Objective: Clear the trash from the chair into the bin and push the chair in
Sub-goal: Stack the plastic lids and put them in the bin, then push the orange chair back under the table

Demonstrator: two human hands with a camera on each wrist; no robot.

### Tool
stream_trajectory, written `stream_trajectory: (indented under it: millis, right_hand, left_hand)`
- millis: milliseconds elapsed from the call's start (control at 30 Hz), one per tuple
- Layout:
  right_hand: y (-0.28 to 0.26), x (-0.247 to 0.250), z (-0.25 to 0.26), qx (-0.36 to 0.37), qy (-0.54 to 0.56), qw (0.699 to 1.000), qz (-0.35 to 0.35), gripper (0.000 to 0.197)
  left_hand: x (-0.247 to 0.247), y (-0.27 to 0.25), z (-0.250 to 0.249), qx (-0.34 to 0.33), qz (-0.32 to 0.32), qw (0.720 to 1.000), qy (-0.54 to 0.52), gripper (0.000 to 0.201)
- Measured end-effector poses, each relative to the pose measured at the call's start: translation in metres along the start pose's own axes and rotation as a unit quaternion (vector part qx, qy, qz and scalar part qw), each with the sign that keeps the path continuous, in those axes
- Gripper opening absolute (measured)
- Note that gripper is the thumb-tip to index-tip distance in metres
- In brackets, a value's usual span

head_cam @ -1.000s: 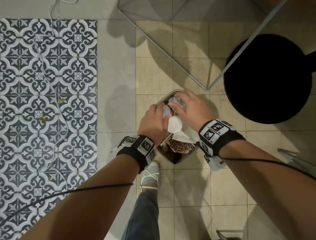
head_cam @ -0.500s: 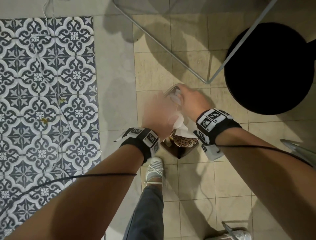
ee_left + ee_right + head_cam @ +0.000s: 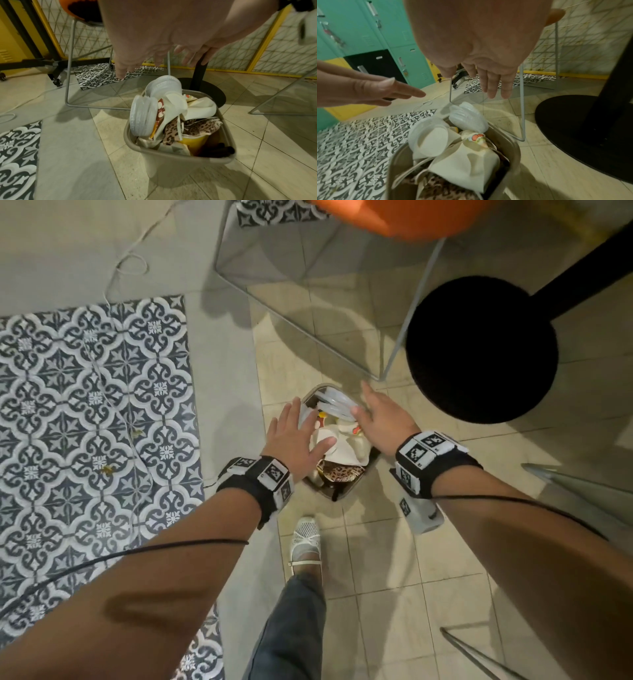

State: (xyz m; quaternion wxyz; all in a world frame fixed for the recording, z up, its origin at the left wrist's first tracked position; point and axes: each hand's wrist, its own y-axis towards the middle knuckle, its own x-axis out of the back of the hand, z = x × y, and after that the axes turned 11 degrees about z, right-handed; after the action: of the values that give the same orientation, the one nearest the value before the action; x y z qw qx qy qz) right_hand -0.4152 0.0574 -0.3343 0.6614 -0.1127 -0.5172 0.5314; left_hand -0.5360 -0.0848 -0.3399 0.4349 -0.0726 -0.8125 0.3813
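Both hands hover above the bin, palms down, fingers straight and spread, neither holding anything. The left hand (image 3: 297,440) is over the bin's left edge; the right hand (image 3: 383,424) is over its far right edge. In the wrist views both sets of fingers clear the trash with a visible gap.

The bin (image 3: 180,161) is a small beige plastic one, standing upright on the tan floor tiles (image 3: 394,559), and it is filled above the rim. Contents seen: a stack of clear plastic lids (image 3: 143,116) standing on edge at the left side; a second clear lid stack (image 3: 467,119) at the far end; a white paper cup (image 3: 431,140) lying on its side, mouth toward the right wrist camera; a crumpled white paper bag (image 3: 464,167); a leopard-print wrapper (image 3: 193,127); a yellow cup (image 3: 193,140) low in the near part.

The chair (image 3: 404,213) stands beyond the bin: orange seat at the top edge of the head view, thin grey wire legs (image 3: 308,337) running along the floor just past the bin. Seat surface mostly out of frame; cannot tell what is on it.

Right of the bin is a round black table base (image 3: 479,350) with a black post. A patterned black-and-white tile area (image 3: 96,412) lies to the left, with a thin white cable (image 3: 113,285) across it. The person's white shoe (image 3: 305,537) stands just near the bin's near side.
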Motion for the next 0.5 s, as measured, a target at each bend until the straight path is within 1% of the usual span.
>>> stream_trajectory:
  millis: [133,233,300,333,367,433,500]
  right_hand:
    - [-0.077,-0.005,-0.024,-0.004,0.035,0.999,-0.018,0.063]
    - [-0.154,-0.020,-0.058,-0.016,0.063,0.997,-0.038,0.060]
    - [-0.214,-0.036,-0.085,-0.027,0.076,0.995,-0.060,0.057]
    - [-0.246,-0.044,-0.101,-0.030,0.080,0.994,-0.067,0.055]
    - [-0.280,-0.053,-0.117,-0.035,0.087,0.993,-0.073,0.053]
    - [-0.351,-0.077,-0.152,-0.040,0.097,0.991,-0.087,0.049]
    - [-0.424,-0.104,-0.186,-0.043,0.112,0.984,-0.129,0.045]
  left_hand:
    - [-0.002,-0.035,-0.028,-0.023,-0.045,0.999,0.018,0.064]
    - [-0.017,-0.068,-0.058,-0.060,-0.078,0.995,0.029,0.057]
    - [-0.029,-0.101,-0.081,-0.104,-0.092,0.989,0.044,0.048]
    - [-0.037,-0.120,-0.091,-0.125,-0.093,0.986,0.053,0.047]
    - [-0.045,-0.140,-0.100,-0.135,-0.080,0.986,0.060,0.048]
    - [-0.063,-0.183,-0.112,-0.158,-0.099,0.980,0.073,0.046]
    - [-0.078,-0.226,-0.118,-0.158,-0.098,0.981,0.061,0.039]
